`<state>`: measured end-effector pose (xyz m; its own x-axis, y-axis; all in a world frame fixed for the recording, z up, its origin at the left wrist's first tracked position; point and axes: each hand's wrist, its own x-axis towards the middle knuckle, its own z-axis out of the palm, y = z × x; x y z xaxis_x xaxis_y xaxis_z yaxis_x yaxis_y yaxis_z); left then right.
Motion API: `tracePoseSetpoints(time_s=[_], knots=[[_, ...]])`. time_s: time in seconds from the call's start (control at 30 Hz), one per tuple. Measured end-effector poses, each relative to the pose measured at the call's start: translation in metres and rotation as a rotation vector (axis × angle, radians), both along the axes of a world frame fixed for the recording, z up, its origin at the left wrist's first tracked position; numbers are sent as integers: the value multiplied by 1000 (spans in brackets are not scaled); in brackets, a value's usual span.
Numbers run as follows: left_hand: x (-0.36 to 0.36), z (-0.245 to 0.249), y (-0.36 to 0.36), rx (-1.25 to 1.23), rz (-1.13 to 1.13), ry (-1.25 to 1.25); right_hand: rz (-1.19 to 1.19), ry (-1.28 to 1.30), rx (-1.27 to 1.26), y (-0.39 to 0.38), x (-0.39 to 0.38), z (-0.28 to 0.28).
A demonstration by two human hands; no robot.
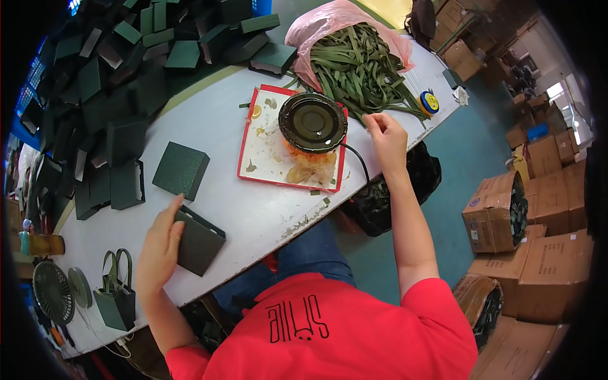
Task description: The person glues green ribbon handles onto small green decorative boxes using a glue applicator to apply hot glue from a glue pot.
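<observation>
My left hand (159,247) lies against the side of a dark green box (200,240) at the table's front left, its fingers stretched and apart from the thumb. Just behind stands another green box (180,170). My right hand (385,134) is raised right of the round black pot (312,122), thumb and forefinger pinched at the end of a green ribbon strip (356,115). The pot holds dark liquid and sits over a stained white board (256,149) with a red edge. Behind it, a pink plastic bag (316,28) spills green ribbons (358,66).
Many dark green boxes (95,82) are heaped at the left. A small fan (54,292) and a green bag with handles (116,307) stand front left. A yellow-blue tape roll (429,102) lies at the right edge. Cartons (551,272) fill the right side.
</observation>
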<state>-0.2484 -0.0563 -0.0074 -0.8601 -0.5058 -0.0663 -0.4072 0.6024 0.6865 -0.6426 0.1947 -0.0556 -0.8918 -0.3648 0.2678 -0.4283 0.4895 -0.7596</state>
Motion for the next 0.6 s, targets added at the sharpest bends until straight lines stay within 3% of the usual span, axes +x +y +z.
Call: tracePoseSetpoints(time_s=[0.03,0.13,0.3,0.43,0.53,0.6], knots=[[-5,1,6,28,24,-49,-4,49,43,-2,-5,-1],[-9,-13,14,-382,-10,-7,10,184,121,-6,-15,-11],[0,-9,48,-300,74,-55,28,271,77,-21,-11,-1],[-6,-17,62,-458,58,-207,-16,489,93,-42,-34,-10],[-7,-19,62,-434,95,-177,-3,479,192,-41,-39,-15],[-7,-19,62,-431,101,-167,21,417,61,-38,-24,-6]])
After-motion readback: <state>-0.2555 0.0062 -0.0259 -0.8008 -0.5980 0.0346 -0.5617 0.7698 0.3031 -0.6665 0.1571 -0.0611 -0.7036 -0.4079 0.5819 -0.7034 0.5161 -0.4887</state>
